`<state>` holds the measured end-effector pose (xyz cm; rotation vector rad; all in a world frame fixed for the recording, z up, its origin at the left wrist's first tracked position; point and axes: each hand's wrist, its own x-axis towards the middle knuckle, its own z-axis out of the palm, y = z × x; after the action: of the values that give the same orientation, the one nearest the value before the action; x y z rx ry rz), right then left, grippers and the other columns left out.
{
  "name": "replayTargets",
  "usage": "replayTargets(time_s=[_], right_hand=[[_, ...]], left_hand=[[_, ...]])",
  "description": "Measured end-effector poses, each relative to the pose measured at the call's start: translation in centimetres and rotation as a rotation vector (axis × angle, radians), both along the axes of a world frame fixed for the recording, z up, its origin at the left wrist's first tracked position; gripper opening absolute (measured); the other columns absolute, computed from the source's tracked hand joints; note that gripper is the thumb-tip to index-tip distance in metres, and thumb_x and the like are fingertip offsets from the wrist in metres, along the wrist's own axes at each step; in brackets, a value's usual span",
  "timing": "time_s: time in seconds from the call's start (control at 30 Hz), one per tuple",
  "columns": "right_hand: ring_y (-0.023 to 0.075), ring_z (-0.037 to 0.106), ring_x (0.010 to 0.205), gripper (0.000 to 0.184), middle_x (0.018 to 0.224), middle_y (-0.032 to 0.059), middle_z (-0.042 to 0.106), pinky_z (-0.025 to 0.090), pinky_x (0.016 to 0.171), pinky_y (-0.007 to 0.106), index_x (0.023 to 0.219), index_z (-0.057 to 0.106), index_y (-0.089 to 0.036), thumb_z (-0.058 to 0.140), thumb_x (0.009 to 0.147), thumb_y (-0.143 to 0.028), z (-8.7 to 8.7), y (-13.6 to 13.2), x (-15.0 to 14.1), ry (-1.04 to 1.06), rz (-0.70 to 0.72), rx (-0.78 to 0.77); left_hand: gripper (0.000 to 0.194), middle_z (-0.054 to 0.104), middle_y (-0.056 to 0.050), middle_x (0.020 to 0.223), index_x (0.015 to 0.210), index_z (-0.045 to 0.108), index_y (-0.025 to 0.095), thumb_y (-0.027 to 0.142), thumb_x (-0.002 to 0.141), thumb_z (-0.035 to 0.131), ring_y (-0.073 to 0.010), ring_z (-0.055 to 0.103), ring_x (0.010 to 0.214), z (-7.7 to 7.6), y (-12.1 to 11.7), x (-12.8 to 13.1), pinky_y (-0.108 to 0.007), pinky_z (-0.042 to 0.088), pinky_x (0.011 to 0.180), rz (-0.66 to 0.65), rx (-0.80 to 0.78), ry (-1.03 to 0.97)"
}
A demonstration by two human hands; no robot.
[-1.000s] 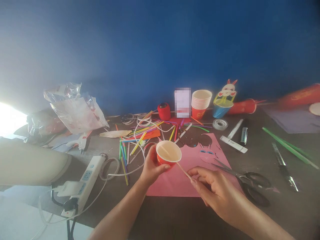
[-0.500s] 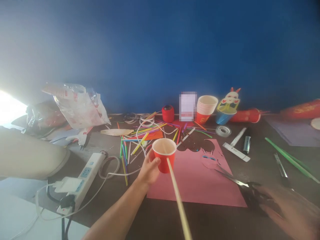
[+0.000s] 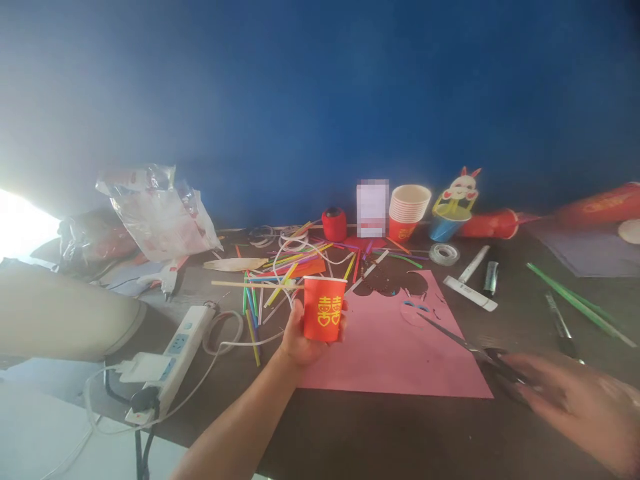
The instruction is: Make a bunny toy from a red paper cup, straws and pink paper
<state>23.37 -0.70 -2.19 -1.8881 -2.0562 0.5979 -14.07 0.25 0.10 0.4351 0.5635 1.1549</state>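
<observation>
The left hand has its fingers closed around the red cup; from this cup a wooden stick points to nine o'clock. Toward four o'clock, the blurred right hand is at the scissors; its finger state I cannot tell.

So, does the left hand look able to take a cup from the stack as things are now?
Probably not: the left hand holds a red cup with a stick at its side. Otherwise, the way to the stack of cups looks free, over low-lying straws and pink paper.
</observation>
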Motion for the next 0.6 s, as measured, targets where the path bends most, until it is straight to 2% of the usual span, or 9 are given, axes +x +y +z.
replayTargets(time_s=[0.1, 0.13, 0.23, 0.3, 0.37, 0.5, 0.6], right_hand=[[0.0258, 0.066, 0.081, 0.029, 0.097, 0.0096, 0.07, 0.051, 0.061, 0.031, 0.099, 0.069, -0.031, 0.064, 0.07, -0.03, 3.5, 0.8, -3.0, 0.286, 0.126, -0.276], [0.0261, 0.066, 0.081, 0.028, 0.095, 0.01, 0.07, 0.051, 0.061, 0.031, 0.099, 0.069, -0.029, 0.063, 0.071, -0.031, 4.4, 1.2, -4.0, 0.411, 0.151, -0.34], [0.0212, 0.065, 0.067, 0.027, 0.077, 0.0056, 0.07, 0.049, 0.063, 0.031, 0.096, 0.07, -0.026, 0.055, 0.073, -0.025, 5.8, 2.7, -6.6, 0.693, 0.256, -0.532], [0.0173, 0.061, 0.057, 0.028, 0.062, 0.0024, 0.067, 0.047, 0.061, 0.03, 0.093, 0.069, -0.022, 0.051, 0.072, -0.022, 5.7, 3.7, -7.8, 0.789, 0.316, -0.616], [0.0159, 0.059, 0.055, 0.028, 0.057, 0.0015, 0.064, 0.046, 0.058, 0.029, 0.092, 0.068, -0.018, 0.051, 0.07, -0.022, 4.9, 4.4, -8.6, 0.841, 0.344, -0.659], [0.014, 0.061, 0.064, 0.026, 0.079, 0.0044, 0.067, 0.046, 0.057, 0.025, 0.091, 0.064, -0.017, 0.051, 0.068, -0.016, 3.1, 4.2, -9.4, 0.884, 0.379, -0.74], [0.0122, 0.058, 0.068, 0.021, 0.081, 0.0029, 0.065, 0.043, 0.054, 0.02, 0.088, 0.063, -0.017, 0.053, 0.07, -0.016, 3.1, 3.4, -9.9, 0.856, 0.386, -0.729]], left_hand=[[0.072, 0.061, -0.01, 0.098, 0.108, 0.057, 0.012, 0.063, 0.06, 0.067, -0.015, 0.058, 0.066, -0.1, -0.2, 0.0, -0.026, 0.047, 0.056, 0.016, 0.049, -0.001], [0.068, 0.061, -0.01, 0.096, 0.107, 0.058, 0.012, 0.062, 0.061, 0.066, -0.0149, 0.058, 0.065, 0.0, -0.1, -0.1, -0.028, 0.048, 0.058, 0.019, 0.044, -0.008], [0.057, 0.061, -0.009, 0.091, 0.104, 0.058, 0.011, 0.056, 0.07, 0.058, -0.0172, 0.06, 0.068, 0.6, 0.2, -0.4, -0.036, 0.051, 0.069, 0.015, -0.035, -0.027], [0.054, 0.061, -0.009, 0.089, 0.107, 0.056, 0.01, 0.052, 0.074, 0.052, -0.0168, 0.059, 0.069, 1.1, 0.4, -0.6, -0.037, 0.052, 0.069, 0.014, -0.09, -0.039], [0.055, 0.06, -0.009, 0.088, 0.11, 0.054, 0.01, 0.053, 0.075, 0.049, -0.0144, 0.056, 0.066, 1.2, 0.5, -0.8, -0.032, 0.052, 0.063, 0.011, -0.125, -0.057], [0.064, 0.059, -0.01, 0.088, 0.109, 0.054, 0.009, 0.06, 0.07, 0.053, -0.0124, 0.052, 0.066, 0.9, 0.4, -0.9, -0.023, 0.048, 0.054, 0.021, -0.149, -0.076], [0.068, 0.06, -0.01, 0.091, 0.11, 0.054, 0.01, 0.062, 0.067, 0.058, -0.0124, 0.052, 0.068, 0.5, 0.4, -0.9, -0.022, 0.048, 0.054, 0.047, -0.121, -0.052]])
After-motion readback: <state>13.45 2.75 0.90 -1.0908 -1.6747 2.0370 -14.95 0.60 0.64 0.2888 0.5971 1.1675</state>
